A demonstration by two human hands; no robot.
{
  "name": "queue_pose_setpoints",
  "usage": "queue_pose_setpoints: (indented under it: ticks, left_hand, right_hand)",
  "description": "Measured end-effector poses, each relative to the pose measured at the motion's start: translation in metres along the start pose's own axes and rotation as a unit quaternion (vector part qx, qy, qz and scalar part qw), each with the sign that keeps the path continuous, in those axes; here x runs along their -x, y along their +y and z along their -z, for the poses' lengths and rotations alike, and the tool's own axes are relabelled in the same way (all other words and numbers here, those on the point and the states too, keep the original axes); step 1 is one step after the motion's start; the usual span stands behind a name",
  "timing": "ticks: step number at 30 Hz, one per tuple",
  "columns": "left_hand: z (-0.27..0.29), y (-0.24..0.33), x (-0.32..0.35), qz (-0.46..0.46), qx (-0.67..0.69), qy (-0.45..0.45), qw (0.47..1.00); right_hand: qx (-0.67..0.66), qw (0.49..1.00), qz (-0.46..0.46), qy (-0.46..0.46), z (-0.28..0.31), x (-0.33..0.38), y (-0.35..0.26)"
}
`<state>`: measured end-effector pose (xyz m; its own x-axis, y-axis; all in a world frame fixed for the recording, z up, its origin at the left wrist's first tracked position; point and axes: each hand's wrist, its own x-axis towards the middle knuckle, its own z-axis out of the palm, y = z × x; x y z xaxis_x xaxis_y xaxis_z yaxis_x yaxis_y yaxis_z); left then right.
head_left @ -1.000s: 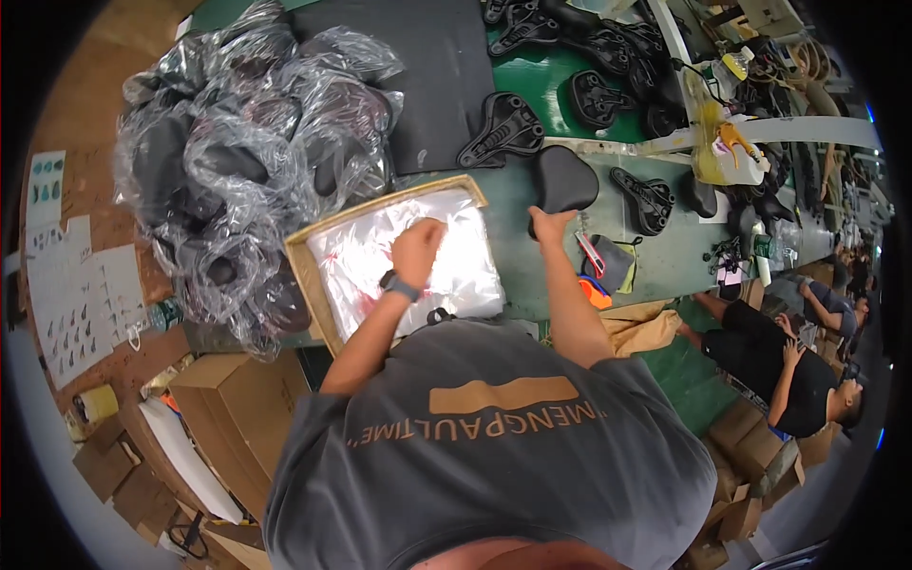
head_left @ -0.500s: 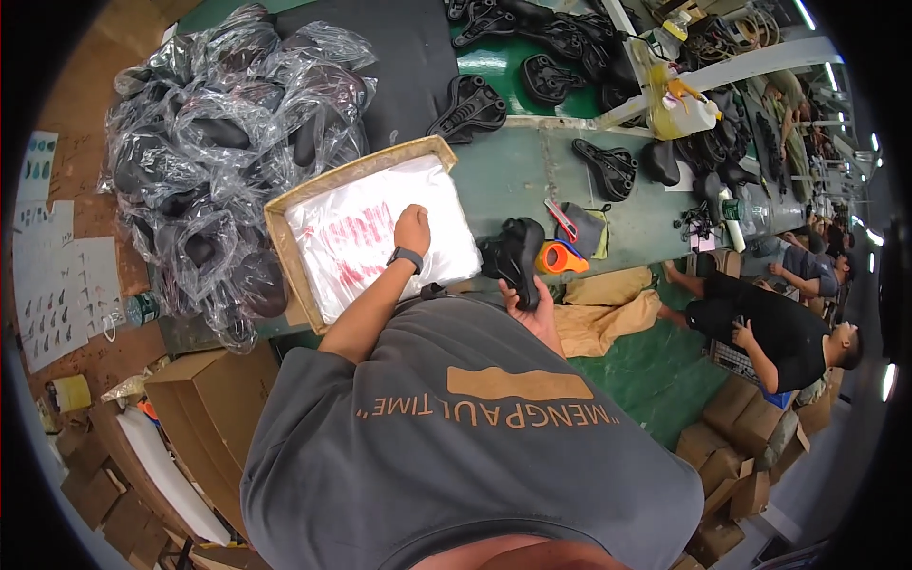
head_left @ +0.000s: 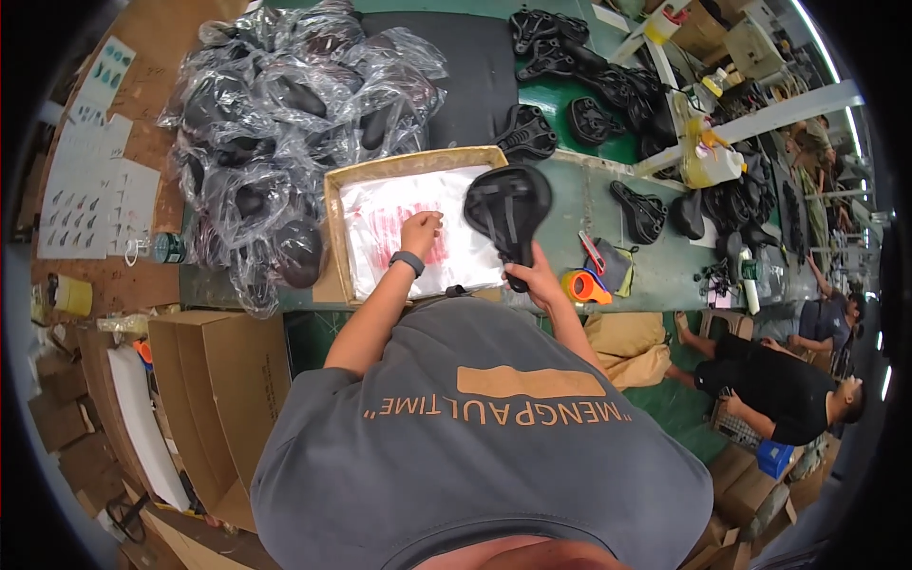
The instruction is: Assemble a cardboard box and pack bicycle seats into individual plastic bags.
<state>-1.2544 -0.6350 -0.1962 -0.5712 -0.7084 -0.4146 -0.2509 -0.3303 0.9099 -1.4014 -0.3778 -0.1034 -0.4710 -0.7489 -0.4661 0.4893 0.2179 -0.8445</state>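
Observation:
A black bicycle saddle (head_left: 508,204) is in my right hand (head_left: 540,278), which grips it by its narrow nose. The saddle's wide end points away from me, over the right side of a shallow cardboard box (head_left: 334,228). In that box lies a stack of clear plastic bags (head_left: 375,271) with red print. My left hand (head_left: 421,235), with a dark band on its wrist, is over the bags. Its fingers are curled together; whether they pinch a bag is too small to tell.
Saddles wrapped in clear plastic (head_left: 285,114) are heaped at the left of the green table. Bare black saddles (head_left: 638,211) lie to the right and far side. An orange tape roll (head_left: 582,286) and a red cutter (head_left: 592,255) lie near my right hand. A co-worker (head_left: 788,385) sits further right.
The saddle has been raised and turned, moving from the box's right side to over its right edge. My left hand stays over the bags, its fingers now curled to the right.

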Motion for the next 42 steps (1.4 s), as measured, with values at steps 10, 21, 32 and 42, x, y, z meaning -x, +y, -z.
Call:
queue_pose_setpoints:
  ticks: [10, 21, 32, 42]
  left_hand:
    - [0.051, 0.174, 0.134, -0.394, -0.136, -0.178, 0.891]
    - [0.046, 0.199, 0.001, -0.041, 0.154, -0.043, 0.986]
    - [0.131, 0.231, -0.193, -0.193, 0.264, 0.27, 0.905]
    - [-0.093, 0.058, -0.066, -0.201, -0.383, -0.176, 0.884]
  right_hand:
    - [0.112, 0.979, -0.126, -0.118, -0.053, -0.024, -0.032]
    - [0.194, 0.915, 0.285, -0.209, -0.116, -0.091, -0.174]
    - [-0.006, 0.942, -0.174, 0.286, 0.071, -0.333, -0.049]
    - [0.033, 0.857, -0.101, 0.504, 0.105, -0.402, -0.004]
